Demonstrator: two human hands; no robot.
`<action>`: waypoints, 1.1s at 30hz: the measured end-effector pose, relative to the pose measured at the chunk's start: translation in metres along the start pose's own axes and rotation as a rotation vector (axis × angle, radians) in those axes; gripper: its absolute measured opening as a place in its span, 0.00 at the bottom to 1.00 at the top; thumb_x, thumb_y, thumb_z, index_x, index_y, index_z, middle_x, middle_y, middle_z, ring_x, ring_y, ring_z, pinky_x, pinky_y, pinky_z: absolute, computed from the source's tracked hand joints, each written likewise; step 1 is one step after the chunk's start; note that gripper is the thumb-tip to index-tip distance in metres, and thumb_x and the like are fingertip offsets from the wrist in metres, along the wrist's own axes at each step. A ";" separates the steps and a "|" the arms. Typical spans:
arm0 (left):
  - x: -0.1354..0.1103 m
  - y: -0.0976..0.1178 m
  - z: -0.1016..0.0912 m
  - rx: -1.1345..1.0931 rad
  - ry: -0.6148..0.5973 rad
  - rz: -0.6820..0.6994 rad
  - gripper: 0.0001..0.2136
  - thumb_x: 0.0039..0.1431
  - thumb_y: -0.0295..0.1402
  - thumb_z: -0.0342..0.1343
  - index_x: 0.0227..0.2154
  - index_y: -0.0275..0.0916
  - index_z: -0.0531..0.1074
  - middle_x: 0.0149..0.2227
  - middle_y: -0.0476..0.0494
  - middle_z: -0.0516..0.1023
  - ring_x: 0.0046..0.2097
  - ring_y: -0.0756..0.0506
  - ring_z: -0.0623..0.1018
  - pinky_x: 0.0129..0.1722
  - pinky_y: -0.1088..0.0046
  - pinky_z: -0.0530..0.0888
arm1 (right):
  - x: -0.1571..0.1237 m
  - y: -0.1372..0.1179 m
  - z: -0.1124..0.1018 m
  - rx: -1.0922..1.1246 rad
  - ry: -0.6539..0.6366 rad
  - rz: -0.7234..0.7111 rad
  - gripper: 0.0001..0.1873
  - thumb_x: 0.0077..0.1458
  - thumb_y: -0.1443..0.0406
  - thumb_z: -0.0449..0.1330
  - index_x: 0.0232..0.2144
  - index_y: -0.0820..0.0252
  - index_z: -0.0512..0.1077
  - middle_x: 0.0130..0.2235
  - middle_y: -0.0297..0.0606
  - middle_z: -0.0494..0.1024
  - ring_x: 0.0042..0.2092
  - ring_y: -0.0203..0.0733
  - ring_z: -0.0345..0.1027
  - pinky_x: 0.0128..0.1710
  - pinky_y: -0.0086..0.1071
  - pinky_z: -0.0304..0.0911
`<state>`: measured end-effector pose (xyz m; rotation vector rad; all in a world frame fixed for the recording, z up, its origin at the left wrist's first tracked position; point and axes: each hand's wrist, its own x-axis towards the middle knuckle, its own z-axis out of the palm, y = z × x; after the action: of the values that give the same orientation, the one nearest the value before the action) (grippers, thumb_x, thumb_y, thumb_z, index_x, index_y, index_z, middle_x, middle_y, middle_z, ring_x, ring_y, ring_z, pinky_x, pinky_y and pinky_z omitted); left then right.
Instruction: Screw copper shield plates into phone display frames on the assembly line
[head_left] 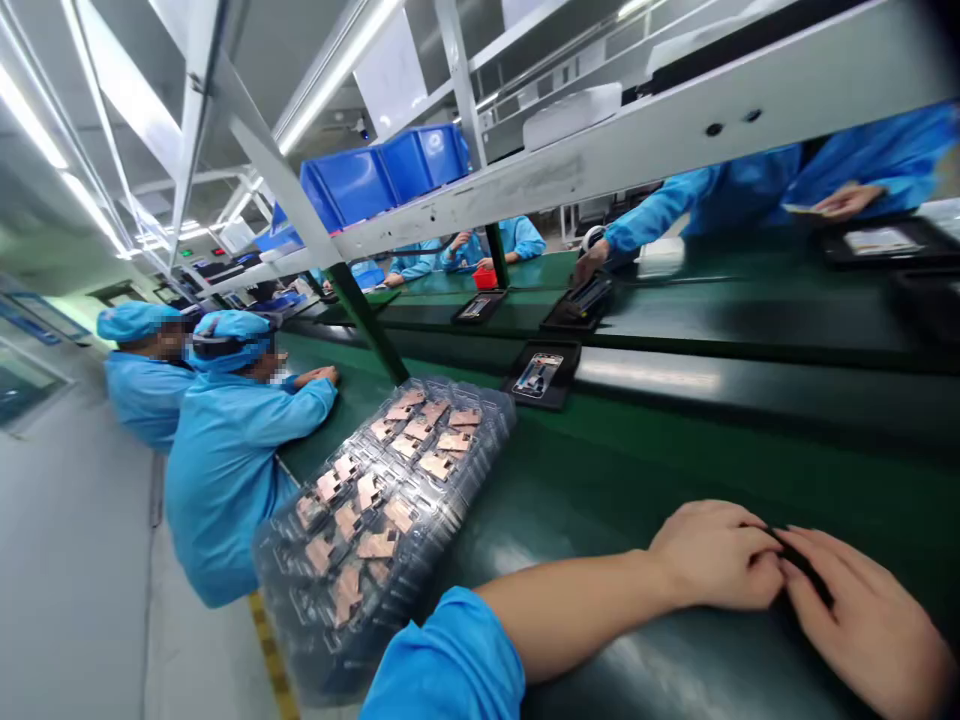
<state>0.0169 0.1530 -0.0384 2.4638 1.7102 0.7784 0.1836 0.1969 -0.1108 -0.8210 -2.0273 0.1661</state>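
Observation:
My left hand (720,555) is over the green bench on the right, its fingers curled inward. Beside it, my right hand (862,620) has its fingers held together and bent, the fingertips meeting those of the left. Between the two hands shows a narrow black strip (806,565); whether it is a thing being held or only a dark gap, I cannot tell. Left of my forearm a clear plastic blister tray (480,455) holds many copper-coloured flat parts (375,543) in its pockets.
A black tray (566,385) with a device part lies by the conveyor (750,390). Another black tray (555,315) is under a co-worker's hand (592,260) across the line. Blue bins (349,188) sit on the overhead shelf. Two people in blue (225,470) are on the left.

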 end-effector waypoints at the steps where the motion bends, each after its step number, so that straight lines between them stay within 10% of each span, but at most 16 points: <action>1: -0.001 0.001 0.003 -0.013 0.010 -0.002 0.12 0.61 0.31 0.55 0.40 0.37 0.82 0.47 0.42 0.83 0.51 0.43 0.81 0.58 0.67 0.76 | -0.001 -0.001 -0.001 -0.005 0.013 0.003 0.23 0.64 0.48 0.48 0.52 0.47 0.73 0.46 0.52 0.78 0.50 0.63 0.73 0.52 0.60 0.65; 9: 0.002 -0.001 -0.006 -0.007 -0.016 -0.029 0.10 0.61 0.31 0.56 0.39 0.37 0.82 0.48 0.42 0.83 0.52 0.43 0.80 0.58 0.67 0.77 | 0.006 0.000 0.003 -0.033 -0.008 -0.034 0.22 0.65 0.50 0.46 0.49 0.51 0.73 0.46 0.53 0.78 0.49 0.63 0.72 0.52 0.59 0.66; 15: 0.002 0.017 -0.041 -0.108 -0.004 0.003 0.07 0.56 0.25 0.58 0.33 0.36 0.81 0.40 0.42 0.84 0.45 0.43 0.81 0.52 0.67 0.79 | 0.032 -0.057 -0.029 -0.080 -0.100 0.123 0.18 0.59 0.66 0.50 0.44 0.65 0.77 0.46 0.55 0.79 0.50 0.57 0.72 0.52 0.56 0.70; 25: 0.015 -0.010 -0.024 -0.238 0.073 -0.093 0.16 0.67 0.35 0.46 0.44 0.36 0.79 0.53 0.34 0.78 0.55 0.39 0.78 0.59 0.56 0.74 | 0.053 -0.073 -0.033 -0.220 -0.303 0.341 0.19 0.62 0.69 0.55 0.54 0.66 0.73 0.60 0.52 0.71 0.65 0.55 0.59 0.67 0.54 0.54; 33: 0.133 0.047 -0.015 -0.043 -0.222 -0.031 0.18 0.65 0.37 0.54 0.55 0.39 0.74 0.60 0.37 0.74 0.63 0.38 0.72 0.64 0.60 0.68 | 0.065 -0.082 -0.040 -0.160 -0.422 0.305 0.25 0.63 0.63 0.57 0.61 0.65 0.68 0.63 0.53 0.69 0.68 0.59 0.54 0.70 0.58 0.46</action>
<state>0.0869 0.2487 0.0391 2.3857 1.6303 0.5108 0.1519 0.1661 -0.0084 -1.2826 -2.3153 0.3793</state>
